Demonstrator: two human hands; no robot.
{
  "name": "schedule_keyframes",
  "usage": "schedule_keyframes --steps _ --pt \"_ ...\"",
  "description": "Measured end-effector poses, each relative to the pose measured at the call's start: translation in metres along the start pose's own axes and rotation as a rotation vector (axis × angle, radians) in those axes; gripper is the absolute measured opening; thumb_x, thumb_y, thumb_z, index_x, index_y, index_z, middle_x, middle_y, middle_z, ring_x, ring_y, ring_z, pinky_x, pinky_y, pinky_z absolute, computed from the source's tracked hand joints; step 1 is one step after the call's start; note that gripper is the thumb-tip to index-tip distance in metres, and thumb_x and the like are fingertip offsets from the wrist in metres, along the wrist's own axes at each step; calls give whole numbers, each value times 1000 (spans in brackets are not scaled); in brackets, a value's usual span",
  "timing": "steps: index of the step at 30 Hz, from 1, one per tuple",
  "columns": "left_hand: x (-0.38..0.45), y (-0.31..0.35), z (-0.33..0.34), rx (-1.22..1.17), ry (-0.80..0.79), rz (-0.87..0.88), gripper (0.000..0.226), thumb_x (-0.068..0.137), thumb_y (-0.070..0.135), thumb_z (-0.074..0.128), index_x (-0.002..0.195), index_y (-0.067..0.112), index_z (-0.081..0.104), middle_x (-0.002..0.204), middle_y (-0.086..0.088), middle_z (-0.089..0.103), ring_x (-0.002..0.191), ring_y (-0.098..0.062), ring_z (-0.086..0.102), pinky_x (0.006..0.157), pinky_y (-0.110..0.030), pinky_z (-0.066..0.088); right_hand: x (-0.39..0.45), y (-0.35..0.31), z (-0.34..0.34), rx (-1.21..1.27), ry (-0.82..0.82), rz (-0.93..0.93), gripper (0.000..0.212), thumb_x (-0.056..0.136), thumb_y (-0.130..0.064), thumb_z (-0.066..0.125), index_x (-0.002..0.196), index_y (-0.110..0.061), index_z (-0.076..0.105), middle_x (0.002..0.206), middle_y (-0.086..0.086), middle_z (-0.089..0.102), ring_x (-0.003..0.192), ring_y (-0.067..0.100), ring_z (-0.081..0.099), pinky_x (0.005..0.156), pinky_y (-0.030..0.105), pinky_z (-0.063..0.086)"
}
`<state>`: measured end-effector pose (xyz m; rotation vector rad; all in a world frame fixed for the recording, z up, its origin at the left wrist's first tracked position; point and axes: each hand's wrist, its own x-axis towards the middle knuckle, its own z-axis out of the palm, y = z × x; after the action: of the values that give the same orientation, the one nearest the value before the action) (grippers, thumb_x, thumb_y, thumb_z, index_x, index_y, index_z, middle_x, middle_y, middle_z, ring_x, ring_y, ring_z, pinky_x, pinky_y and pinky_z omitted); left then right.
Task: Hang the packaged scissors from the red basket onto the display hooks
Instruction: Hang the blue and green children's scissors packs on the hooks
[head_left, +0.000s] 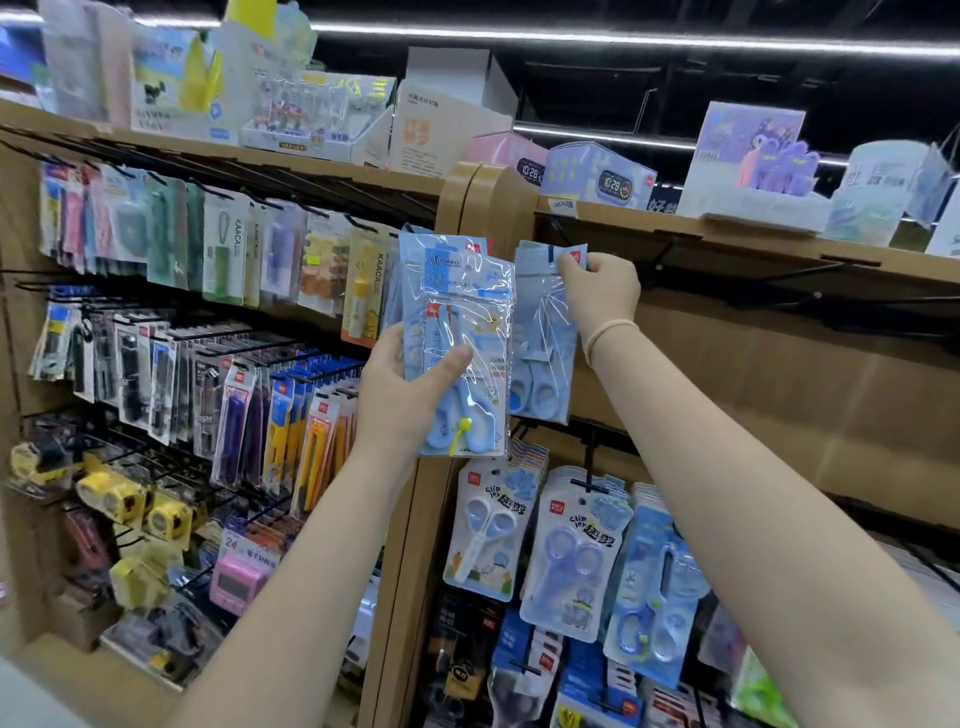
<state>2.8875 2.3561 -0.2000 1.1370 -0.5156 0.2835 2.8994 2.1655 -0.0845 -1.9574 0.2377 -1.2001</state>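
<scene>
A person's right hand (597, 288) is pinching the top edge of a packaged pair of blue scissors (545, 332), its fingers curled on the header card at the black display hook (558, 231) under the far right shelf, apparently to line the hanging hole up with the prong. The left hand (410, 384) is gripping a stack of matching scissor packs (457, 322), thumb pressed across the front, and holding it upright just left of the hook, seemingly so the next one is within reach. Other scissor packs (571, 551) are hanging on the row below, and the red basket is not showing
</scene>
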Motion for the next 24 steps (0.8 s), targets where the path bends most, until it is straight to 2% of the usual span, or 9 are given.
schedule_keyframes --steps 2,4,7,9,11,14,17,19,24 --pt "3 0 2 -8 -12 -5 30 88 18 79 113 20 64 113 -3 75 106 -20 73 98 -46 58 -2 2 -3 -21 20 8 24 95 -26 66 79 -9 64 66 -4 54 58 8 47 54 25 39" --pt "4 0 4 -30 -21 -17 31 87 17 80 114 19 64 112 -3 76 104 -20 74 96 -44 59 -9 2 -9 -5 82 -1 22 93 -30 71 92 -11 59 78 -7 55 68 5 51 57 13 41" --pt "2 -4 9 -79 -34 -51 35 83 16 82 113 17 64 109 -4 78 101 -21 75 91 -42 61 -28 -2 -15 60 62 -50 26 93 -34 70 87 -14 55 75 -8 53 65 3 47 56 10 38" --pt "-1 -5 15 -105 -49 -66 41 78 21 84 114 16 64 109 -4 78 101 -23 75 91 -44 61 -42 -6 -15 131 -130 -4 31 92 -42 70 81 -15 57 70 -4 57 59 7 50 54 15 41" --pt "-4 -6 21 -112 -53 -75 42 76 22 85 112 18 64 108 -5 78 101 -24 75 91 -47 61 -54 -9 -14 184 -291 72 37 87 -44 76 87 -12 57 72 3 61 55 11 53 46 21 43" --pt "-8 -4 26 -111 -57 -82 37 80 15 84 111 18 64 109 -7 78 100 -25 76 91 -48 61 -61 -11 -16 360 -344 210 39 84 -30 82 103 -4 60 88 9 70 60 13 68 46 22 50" --pt "-10 -2 27 -108 -62 -78 43 76 19 86 112 16 64 108 -7 78 100 -25 76 91 -48 61 -62 -11 -21 575 -445 359 25 88 -21 78 102 -5 65 90 9 76 70 16 75 57 27 59" --pt "-11 -1 27 -107 -70 -75 44 74 23 85 112 16 64 109 -6 78 101 -25 75 91 -48 60 -61 -9 -21 578 -439 346 19 88 -18 77 98 -6 66 91 9 76 75 20 75 62 30 61" --pt "-11 -4 25 -158 -45 -97 32 92 23 73 120 10 62 115 -9 76 104 -28 74 93 -51 59 -58 -3 -20 510 -299 247 16 87 -16 78 88 -5 67 83 8 75 70 17 73 63 32 60"
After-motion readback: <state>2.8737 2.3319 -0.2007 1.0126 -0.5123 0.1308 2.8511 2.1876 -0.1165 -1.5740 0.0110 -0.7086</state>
